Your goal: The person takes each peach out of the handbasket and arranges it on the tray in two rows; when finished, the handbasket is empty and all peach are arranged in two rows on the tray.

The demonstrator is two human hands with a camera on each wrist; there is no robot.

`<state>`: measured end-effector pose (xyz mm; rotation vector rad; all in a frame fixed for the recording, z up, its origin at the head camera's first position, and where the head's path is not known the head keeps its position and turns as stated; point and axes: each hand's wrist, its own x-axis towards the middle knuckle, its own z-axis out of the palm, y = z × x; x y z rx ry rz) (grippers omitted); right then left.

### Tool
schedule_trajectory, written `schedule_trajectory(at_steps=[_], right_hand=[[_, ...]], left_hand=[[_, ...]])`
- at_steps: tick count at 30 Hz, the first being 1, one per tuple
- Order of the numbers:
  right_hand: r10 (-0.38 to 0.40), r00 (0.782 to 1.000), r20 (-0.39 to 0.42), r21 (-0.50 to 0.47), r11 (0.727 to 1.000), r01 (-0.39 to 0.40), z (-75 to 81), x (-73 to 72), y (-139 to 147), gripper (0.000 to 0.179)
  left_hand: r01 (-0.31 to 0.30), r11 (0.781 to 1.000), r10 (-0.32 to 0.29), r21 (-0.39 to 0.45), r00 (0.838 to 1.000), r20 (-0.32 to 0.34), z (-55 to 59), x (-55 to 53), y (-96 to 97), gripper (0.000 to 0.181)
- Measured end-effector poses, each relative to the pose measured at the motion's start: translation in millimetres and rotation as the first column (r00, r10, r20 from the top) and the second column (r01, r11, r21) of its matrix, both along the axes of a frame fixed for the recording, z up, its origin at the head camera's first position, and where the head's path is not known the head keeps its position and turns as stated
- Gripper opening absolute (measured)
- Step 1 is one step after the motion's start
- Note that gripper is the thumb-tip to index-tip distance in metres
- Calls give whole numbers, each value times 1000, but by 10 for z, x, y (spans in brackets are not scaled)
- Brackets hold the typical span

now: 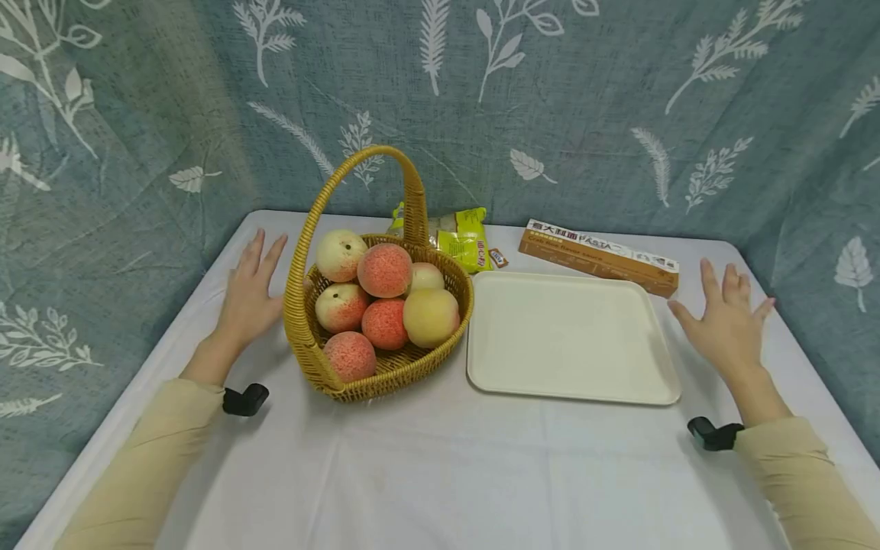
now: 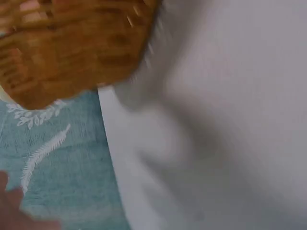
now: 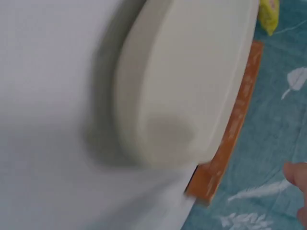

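In the head view my left hand (image 1: 250, 294) is spread beside a woven basket (image 1: 385, 391) with a tall arched handle, its thumb side close to the basket's left wall. Several peaches (image 1: 385, 270), red, pink and pale yellow, fill the basket. My right hand (image 1: 727, 328) spreads its fingers at the right of a cream rectangular tray (image 1: 571, 336), holding nothing. The left wrist view has the basket's woven side (image 2: 81, 52) at the top and blurred fingers at the lower left edge. Tray (image 3: 192, 86) and part of the right hand (image 3: 298, 179) appear in the right wrist view.
Behind the tray lies a brown pasta box (image 1: 598, 260), angled along the table's back. A yellow-green packet (image 1: 462, 238) sits behind the basket, with a small brown sachet (image 1: 498, 257) beside it. A teal leaf-print curtain (image 1: 440, 99) hangs around the white-covered table (image 1: 440, 473).
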<state>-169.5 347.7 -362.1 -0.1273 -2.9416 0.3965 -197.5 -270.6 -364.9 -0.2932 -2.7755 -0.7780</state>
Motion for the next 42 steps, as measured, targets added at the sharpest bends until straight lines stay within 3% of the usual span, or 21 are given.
schedule_trajectory(at_steps=[2, 4, 7, 9, 12, 15, 19, 25, 30, 36, 42], right_hand=[[-1, 999, -52, -112, 994, -5, 5, -24, -127, 76], [-1, 997, -76, -207, 978, -15, 23, -46, -259, 73], [14, 997, -80, -316, 948, -39, 49, -79, -455, 68], [41, 997, -66, -392, 918, -64, 68, -103, -593, 66], [108, 993, -42, -520, 846, -114, 85, -151, -804, 66], [195, 980, -30, -616, 769, -172, 91, -209, -1013, 65], [290, 956, -36, -675, 698, -237, 97, -258, -1273, 63], [398, 913, -92, -730, 596, -334, 65, -291, -1597, 60], [468, 875, -119, -754, 531, -387, 41, -306, -1832, 61], [545, 828, -132, -781, 458, -426, 55, -304, -2102, 64], [612, 778, -144, -773, 421, -474, 50, -314, -2323, 66]], left_hand=[[36, 978, -54, 204, 995, 84, -39, 2, 39, 80], [42, 925, -109, 379, 982, 155, -74, 5, 73, 83], [33, 860, -169, 509, 960, 222, -118, 16, 109, 83], [29, 835, -197, 549, 948, 249, -145, 25, 127, 84], [31, 818, -221, 574, 938, 265, -178, 46, 147, 85], [62, 802, -241, 594, 943, 228, -202, 70, 168, 86], [87, 787, -255, 611, 948, 193, -228, 89, 191, 86], [78, 770, -256, 633, 946, 196, -272, 81, 206, 84], [72, 740, -278, 669, 938, 207, -260, 88, 240, 86], [68, 745, -279, 664, 935, 218, -245, 107, 247, 88], [80, 734, -295, 674, 932, 210, -231, 117, 219, 90]])
